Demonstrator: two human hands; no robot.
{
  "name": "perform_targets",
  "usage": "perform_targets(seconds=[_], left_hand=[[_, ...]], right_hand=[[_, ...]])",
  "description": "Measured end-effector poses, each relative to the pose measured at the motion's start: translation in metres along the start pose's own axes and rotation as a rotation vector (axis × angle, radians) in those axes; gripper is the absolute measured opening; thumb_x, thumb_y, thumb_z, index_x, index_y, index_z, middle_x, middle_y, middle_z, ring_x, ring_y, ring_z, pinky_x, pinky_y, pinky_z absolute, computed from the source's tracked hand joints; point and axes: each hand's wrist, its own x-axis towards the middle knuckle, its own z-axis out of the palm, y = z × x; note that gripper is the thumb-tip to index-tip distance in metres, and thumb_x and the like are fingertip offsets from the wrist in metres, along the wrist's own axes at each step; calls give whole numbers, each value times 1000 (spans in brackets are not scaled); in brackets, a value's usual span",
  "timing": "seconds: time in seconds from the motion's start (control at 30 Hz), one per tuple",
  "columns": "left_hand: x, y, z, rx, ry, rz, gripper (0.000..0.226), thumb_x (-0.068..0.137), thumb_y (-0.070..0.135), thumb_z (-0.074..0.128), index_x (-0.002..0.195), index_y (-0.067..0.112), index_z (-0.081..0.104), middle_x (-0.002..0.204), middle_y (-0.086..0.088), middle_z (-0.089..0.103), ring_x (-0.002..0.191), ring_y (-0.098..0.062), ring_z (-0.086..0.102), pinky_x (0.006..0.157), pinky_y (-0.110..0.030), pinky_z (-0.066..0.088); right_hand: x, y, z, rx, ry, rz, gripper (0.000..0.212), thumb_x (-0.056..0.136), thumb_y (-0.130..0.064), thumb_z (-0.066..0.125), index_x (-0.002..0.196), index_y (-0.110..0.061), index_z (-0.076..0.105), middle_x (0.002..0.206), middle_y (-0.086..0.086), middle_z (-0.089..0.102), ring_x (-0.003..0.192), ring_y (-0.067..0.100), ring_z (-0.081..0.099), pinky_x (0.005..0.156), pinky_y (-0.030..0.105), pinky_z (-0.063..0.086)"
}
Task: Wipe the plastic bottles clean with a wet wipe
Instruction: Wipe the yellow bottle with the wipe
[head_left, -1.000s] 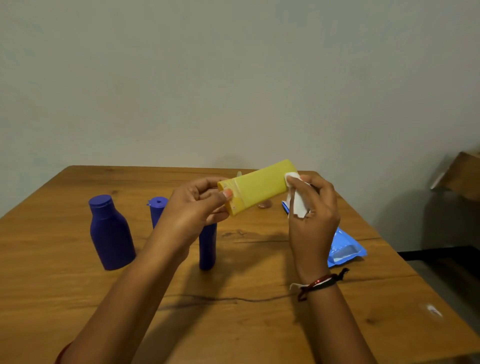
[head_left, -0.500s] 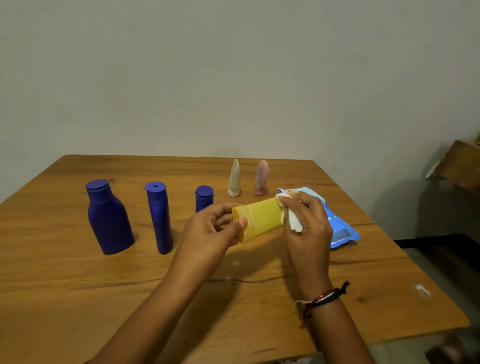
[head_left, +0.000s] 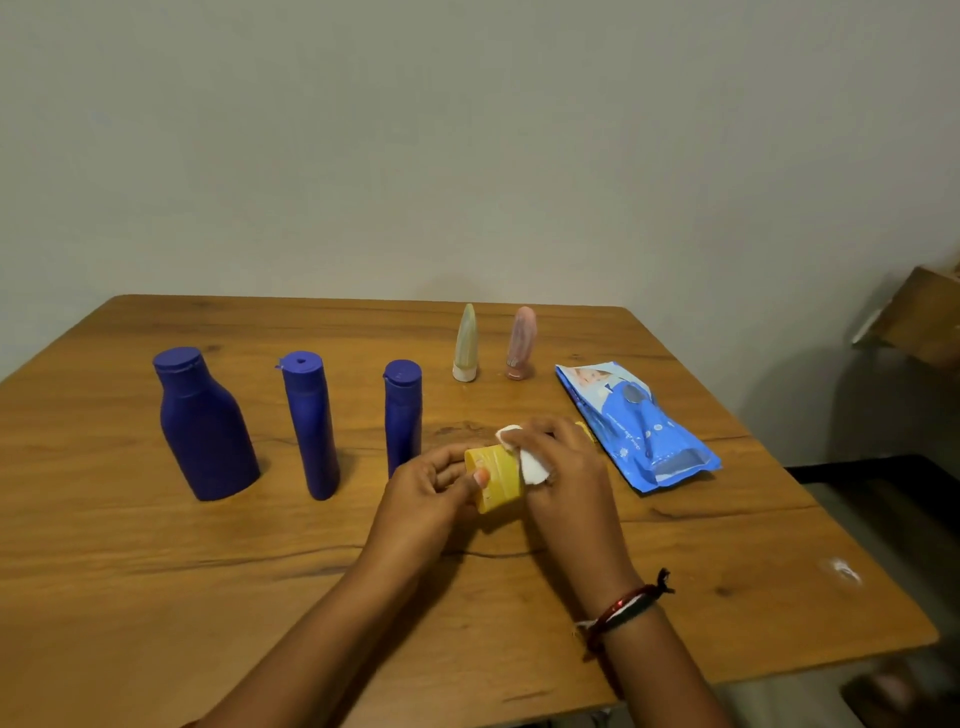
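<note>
Here: left hand (head_left: 426, 499) grips cap end of yellow bottle (head_left: 496, 477) above table (head_left: 156, 597) centre; right hand (head_left: 563, 467) clamps white wipe (head_left: 530, 462) around bottle. Three blue bottles (head_left: 311, 426) upright toward left edge.

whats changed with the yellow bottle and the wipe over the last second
The yellow bottle has come down from a raised position to just above the table. The right hand has slid the wet wipe from the bottle's far end toward its cap end. The left hand still grips the cap end. The blue bottles and the wipes pack stay put.
</note>
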Motion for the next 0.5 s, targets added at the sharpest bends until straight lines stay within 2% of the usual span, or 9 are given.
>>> perform_targets(seconds=[0.1, 0.23, 0.37, 0.5], left_hand=[[1, -3, -3, -5, -25, -45, 22, 92, 18, 60, 110, 30, 63, 100, 12, 74, 93, -4, 68, 71, -18, 54], [2, -5, -3, -62, -36, -108, 19, 92, 18, 59, 107, 29, 64, 90, 16, 74, 82, 0, 68, 66, -16, 55], [4, -7, -4, -140, 2, -170, 20, 93, 17, 58, 109, 28, 64, 96, 7, 73, 91, -10, 69, 69, -23, 57], [3, -12, 0, -109, 3, -107, 22, 94, 14, 57, 112, 25, 65, 94, 6, 75, 81, -7, 71, 67, -22, 56]], right_hand=[[13, 22, -13, -56, 15, 212, 34, 81, 7, 56, 101, -15, 72, 105, 4, 60, 100, 16, 54, 76, 14, 34], [16, 35, -15, -137, 57, 338, 34, 84, 7, 53, 103, -13, 72, 106, 7, 61, 100, 20, 56, 73, 16, 34], [5, 13, -3, -87, -2, 222, 40, 78, 10, 55, 104, -15, 71, 104, 1, 58, 98, 16, 53, 78, 19, 39], [-4, -13, 9, -37, -118, 50, 42, 79, 4, 60, 110, -24, 67, 104, -16, 48, 98, -5, 40, 77, 1, 33]])
